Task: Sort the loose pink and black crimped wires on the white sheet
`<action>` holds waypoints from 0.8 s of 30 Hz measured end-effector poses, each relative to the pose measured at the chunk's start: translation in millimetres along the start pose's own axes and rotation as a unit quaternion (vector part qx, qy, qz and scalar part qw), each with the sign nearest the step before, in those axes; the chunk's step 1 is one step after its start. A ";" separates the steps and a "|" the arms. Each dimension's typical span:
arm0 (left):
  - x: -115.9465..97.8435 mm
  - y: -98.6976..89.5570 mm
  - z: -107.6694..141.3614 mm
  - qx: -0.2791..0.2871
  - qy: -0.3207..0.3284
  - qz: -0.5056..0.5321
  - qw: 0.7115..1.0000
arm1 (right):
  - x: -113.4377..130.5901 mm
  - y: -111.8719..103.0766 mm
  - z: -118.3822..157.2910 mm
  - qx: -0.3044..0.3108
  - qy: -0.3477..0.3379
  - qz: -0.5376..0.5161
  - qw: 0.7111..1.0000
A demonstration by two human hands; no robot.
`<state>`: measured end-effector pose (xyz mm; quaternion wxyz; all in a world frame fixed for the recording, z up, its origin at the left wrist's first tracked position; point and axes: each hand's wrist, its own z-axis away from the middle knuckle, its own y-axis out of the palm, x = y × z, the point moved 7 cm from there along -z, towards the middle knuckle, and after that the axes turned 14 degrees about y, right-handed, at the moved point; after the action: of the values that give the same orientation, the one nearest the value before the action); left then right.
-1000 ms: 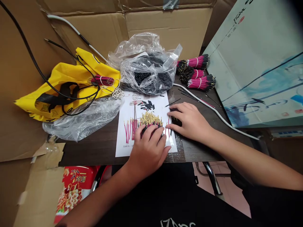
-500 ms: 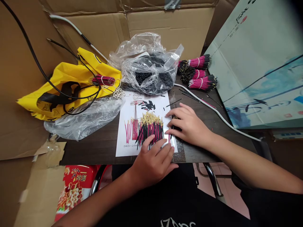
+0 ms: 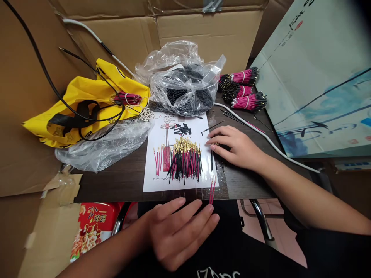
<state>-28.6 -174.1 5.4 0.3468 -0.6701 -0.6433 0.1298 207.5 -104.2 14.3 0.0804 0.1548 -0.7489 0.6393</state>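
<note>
The left hand (image 3: 176, 231) hangs below the near edge of the table (image 3: 116, 181), palm down, fingers spread and released, gripping nothing. Two loose pink wires (image 3: 212, 191) stick out over the table edge just above its fingertips; whether a fingertip touches them cannot be told. The forearm runs back toward the lower left.

The right hand (image 3: 236, 148) lies flat on the table, fingers stretched out to the left and slack, not closed on anything. Its fingertips rest at the right edge of a white printed sheet (image 3: 162, 133), and a few black wires (image 3: 216, 160) lie partly under them. The right forearm crosses in from the lower right.

The pile of pink and black wires with gold tips (image 3: 185, 160) lies fanned on the sheet, just left of the right fingertips and well above the left hand, touched by neither. Small black sleeve pieces (image 3: 181, 129) lie scattered farther up the sheet.

Behind the sheet sits a clear plastic bag (image 3: 185, 83) full of black pieces. Three banded pink bundles (image 3: 243, 90) lie to its right, and a yellow bag (image 3: 87, 104) with a black cable across it lies at the left. Cardboard walls (image 3: 179, 31) enclose the dark wooden table.
</note>
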 end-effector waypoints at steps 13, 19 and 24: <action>86.7 -3.5 79.4 0.112 -0.078 -0.031 0.990 | 14.5 11.3 8.2 0.052 -0.132 0.118 0.983; 90.2 4.4 94.0 0.122 -0.143 0.022 0.982 | 5.3 7.8 9.8 0.024 -0.114 0.091 0.989; 90.8 4.5 89.0 0.136 -0.152 0.010 0.979 | 5.9 6.6 10.1 0.013 -0.099 0.081 0.992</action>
<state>-67.7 -60.8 -37.3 0.3318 -0.5955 -0.6583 0.3194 200.5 -114.0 8.3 -0.0481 0.1573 -0.7547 0.6351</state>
